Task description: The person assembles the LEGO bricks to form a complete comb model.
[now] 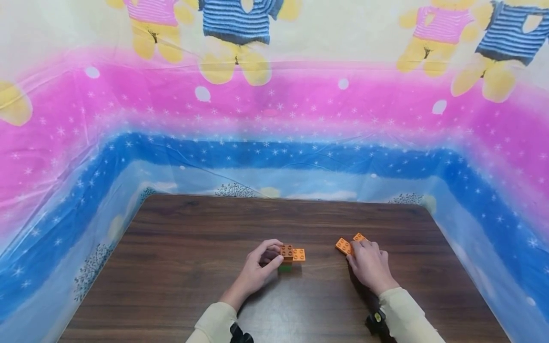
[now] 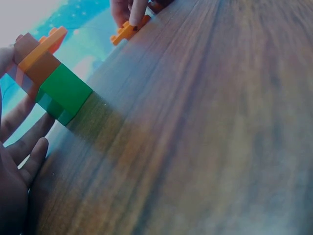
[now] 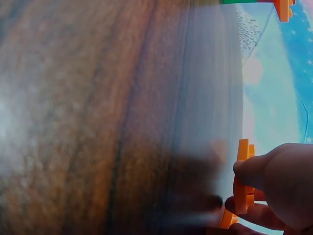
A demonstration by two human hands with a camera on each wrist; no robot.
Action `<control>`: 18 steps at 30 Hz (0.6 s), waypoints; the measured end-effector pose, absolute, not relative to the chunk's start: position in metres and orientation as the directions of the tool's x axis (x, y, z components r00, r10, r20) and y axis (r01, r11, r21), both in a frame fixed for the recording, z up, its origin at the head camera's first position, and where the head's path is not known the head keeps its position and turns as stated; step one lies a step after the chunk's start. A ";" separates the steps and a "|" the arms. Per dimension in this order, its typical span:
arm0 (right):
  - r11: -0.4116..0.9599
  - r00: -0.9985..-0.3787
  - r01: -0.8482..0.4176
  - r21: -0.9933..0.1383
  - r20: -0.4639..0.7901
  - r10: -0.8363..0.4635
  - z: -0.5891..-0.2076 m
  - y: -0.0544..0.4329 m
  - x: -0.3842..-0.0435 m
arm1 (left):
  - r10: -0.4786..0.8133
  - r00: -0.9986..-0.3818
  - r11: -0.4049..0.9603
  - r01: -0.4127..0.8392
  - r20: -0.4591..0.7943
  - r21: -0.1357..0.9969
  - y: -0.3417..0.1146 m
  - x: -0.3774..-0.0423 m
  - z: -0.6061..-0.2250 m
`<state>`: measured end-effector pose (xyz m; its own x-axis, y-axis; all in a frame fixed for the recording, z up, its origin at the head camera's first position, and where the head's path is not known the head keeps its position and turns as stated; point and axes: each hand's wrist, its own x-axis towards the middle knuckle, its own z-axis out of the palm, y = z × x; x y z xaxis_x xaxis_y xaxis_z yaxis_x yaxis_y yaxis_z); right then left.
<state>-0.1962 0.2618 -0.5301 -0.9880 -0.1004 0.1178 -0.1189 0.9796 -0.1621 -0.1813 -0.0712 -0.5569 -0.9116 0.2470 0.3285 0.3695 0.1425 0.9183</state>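
Note:
In the head view a small stack of toy building bricks stands on the table, left of the other bricks. It has a green brick (image 2: pixel 66 93) at the bottom, then brown bricks (image 1: pixel 286 249) with a flat orange brick (image 1: pixel 299 255) between them that juts out to the right. My left hand (image 1: pixel 259 267) grips the stack from the left with thumb and fingers. Farther right, my right hand (image 1: pixel 370 265) pinches a flat orange brick (image 3: pixel 241 188). Another orange piece (image 3: pixel 228 219) shows beside its fingertips; the hand hides part of both.
The dark wooden table (image 1: pixel 180 267) bears both groups of bricks, with a gap between them. A printed cloth (image 1: pixel 274 155) in blue and pink hangs behind and along the table's sides. A brown piece (image 2: pixel 159 5) is partly visible by the right hand.

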 end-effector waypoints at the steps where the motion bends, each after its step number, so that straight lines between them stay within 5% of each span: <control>1: 0.979 -0.988 -0.119 -0.165 0.118 -0.101 -0.530 0.262 -0.196 | 0.246 -0.911 0.141 0.371 0.330 0.918 -0.071 -0.181 -0.557; 18: 0.915 -0.942 -0.276 -0.294 0.272 -0.197 -0.527 0.259 -0.192 | 0.277 -0.904 0.134 0.373 0.327 0.918 -0.075 -0.183 -0.558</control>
<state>-0.1924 0.2589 -0.5269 -0.9420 -0.1972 0.2716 -0.2764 0.9150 -0.2940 -0.1830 -0.0747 -0.5583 -0.9035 0.2774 0.3266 0.3731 0.1344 0.9180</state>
